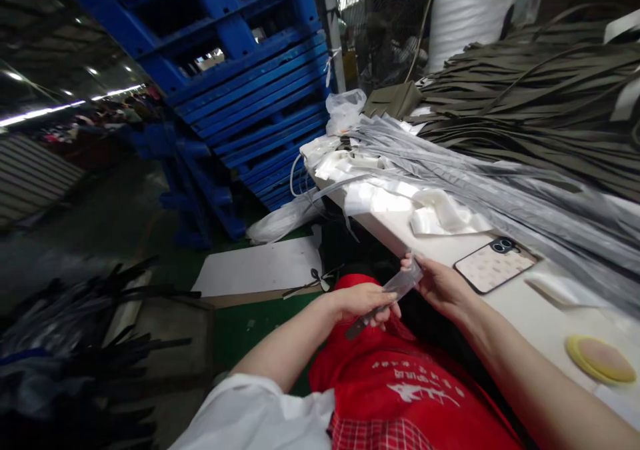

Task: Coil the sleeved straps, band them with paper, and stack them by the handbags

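Note:
My left hand [367, 301] is closed around a narrow clear plastic sleeve [404, 279] over my lap. A dark flat strip [357, 329], like the end of a strap, sticks out below the left fingers; part of it seems to lie inside the sleeve. At the sleeve's other end, my right hand [440, 285] pinches the plastic between thumb and fingers, close to the table edge. Just right of that hand, a phone in a patterned case [495, 263] lies on the white table [395, 227].
Long plastic-wrapped strips [480, 177] and a heap of dark olive straps [530, 103] cover the table's far side. White ribbon [445, 213] curls near the edge. A yellow round pad [600, 359] lies at right. Blue pallets [265, 123] are stacked ahead; black straps [65, 330] pile at left.

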Tool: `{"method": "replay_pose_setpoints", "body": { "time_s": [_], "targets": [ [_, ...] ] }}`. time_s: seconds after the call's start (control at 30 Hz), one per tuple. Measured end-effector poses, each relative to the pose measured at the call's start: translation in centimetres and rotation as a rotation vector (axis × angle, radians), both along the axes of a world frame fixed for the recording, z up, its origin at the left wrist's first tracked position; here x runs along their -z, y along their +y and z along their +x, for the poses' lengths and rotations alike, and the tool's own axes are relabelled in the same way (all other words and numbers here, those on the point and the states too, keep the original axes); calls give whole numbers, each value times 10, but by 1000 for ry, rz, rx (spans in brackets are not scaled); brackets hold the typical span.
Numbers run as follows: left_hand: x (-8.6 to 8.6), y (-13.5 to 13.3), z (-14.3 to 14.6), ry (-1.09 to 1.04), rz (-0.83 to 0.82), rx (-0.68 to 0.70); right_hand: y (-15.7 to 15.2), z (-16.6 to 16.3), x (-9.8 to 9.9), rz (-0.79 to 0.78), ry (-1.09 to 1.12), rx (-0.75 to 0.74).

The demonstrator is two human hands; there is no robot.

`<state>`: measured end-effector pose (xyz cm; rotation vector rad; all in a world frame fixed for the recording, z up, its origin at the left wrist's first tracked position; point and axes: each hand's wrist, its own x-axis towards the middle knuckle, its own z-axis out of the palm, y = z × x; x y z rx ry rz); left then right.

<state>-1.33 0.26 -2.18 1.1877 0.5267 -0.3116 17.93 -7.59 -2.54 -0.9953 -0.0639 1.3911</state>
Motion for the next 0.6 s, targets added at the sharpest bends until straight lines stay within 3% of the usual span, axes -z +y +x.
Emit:
{"method": "replay_pose_setpoints", "body": {
  "time_s": [0.1,0.2,0.27,0.33,0.4,0.5,0.6],
  "targets": [
    [6,-7,-22,99,-40,96,-32,-6,24,-71,-2,6],
    [20,-20,-39,172,-43,187,-74,-6,60,-177,7,4],
    [27,-27,-42,195,-26,227,-101,-4,85,-250,-41,-82],
    [30,-31,-35,196,-31,251,-122,0,104,-308,-234,-243],
    [28,-33,-23,187,-43,283,-136,4,108,-341,-597,-365],
    [22,-40,-1,141,-105,345,-143,4,92,-211,-1142,-399],
    [18,-49,18,25,-234,311,-138,-4,75,21,-1260,-542]
  ]
}}
